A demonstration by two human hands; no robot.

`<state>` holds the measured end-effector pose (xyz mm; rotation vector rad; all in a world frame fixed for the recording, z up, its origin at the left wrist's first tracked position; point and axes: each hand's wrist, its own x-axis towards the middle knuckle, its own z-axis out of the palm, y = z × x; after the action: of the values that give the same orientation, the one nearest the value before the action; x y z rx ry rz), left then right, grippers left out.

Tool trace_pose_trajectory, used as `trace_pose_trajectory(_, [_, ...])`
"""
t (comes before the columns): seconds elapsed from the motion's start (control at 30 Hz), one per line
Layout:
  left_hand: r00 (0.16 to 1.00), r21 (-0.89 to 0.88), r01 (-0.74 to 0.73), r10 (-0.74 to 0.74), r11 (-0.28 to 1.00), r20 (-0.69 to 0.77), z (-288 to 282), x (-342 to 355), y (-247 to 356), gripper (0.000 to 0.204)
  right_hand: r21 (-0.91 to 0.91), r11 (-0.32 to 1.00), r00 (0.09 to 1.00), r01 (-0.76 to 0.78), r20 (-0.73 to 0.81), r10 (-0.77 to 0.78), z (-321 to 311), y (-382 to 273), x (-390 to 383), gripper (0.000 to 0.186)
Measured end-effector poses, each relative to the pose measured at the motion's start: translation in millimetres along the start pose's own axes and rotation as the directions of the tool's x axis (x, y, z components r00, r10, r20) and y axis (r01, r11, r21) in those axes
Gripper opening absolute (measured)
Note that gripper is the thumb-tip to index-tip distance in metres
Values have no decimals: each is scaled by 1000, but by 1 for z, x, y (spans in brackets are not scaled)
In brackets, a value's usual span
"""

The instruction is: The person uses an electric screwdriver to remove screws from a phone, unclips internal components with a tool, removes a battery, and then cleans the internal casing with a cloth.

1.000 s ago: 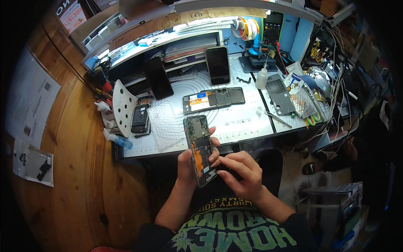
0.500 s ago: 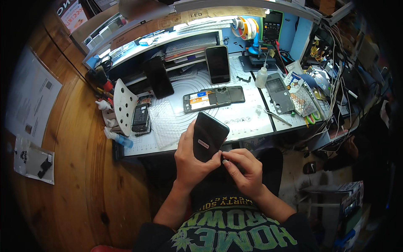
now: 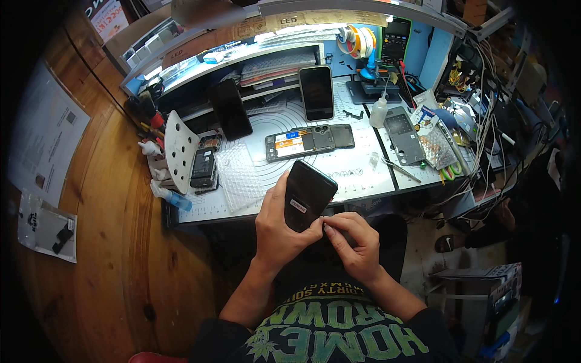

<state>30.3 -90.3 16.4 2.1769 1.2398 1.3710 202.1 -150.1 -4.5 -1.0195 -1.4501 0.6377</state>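
Head view: left hand [image 3: 275,233] grips phone [image 3: 311,189], screen up, near bench [image 3: 366,157]. Right hand [image 3: 358,245] narrow, beside phone's lower corner; cannot tell if holding anything. Opened phone [image 3: 289,146] on bench.

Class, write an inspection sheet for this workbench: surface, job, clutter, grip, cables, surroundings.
Surface: pale printed mat, bearing an opened phone and bubble wrap.
Job's things: dark phone, screen up, small label on it.
Clutter: heaped parts at right; slim metal tool near the front edge.
Grip: left hand holds the dark phone; right hand at its lower edge, anything pinched unclear.
Cables: pale bundle hanging at right.
Surroundings: wooden boards left; sandalled foot right.
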Motion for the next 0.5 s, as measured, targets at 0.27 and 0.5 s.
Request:
trace_pose_trajectory(0.27, [1000,-2,-7,7,1000,-1,-1,1,-1,93,8,1000,1000,-1,6,1,1,0,1,18])
trace_pose_trajectory(0.5, [1000,-1,-1,1,1000,7,-1,0,-2,93,3,1000,1000,-3,8,3,1,1,0,18])
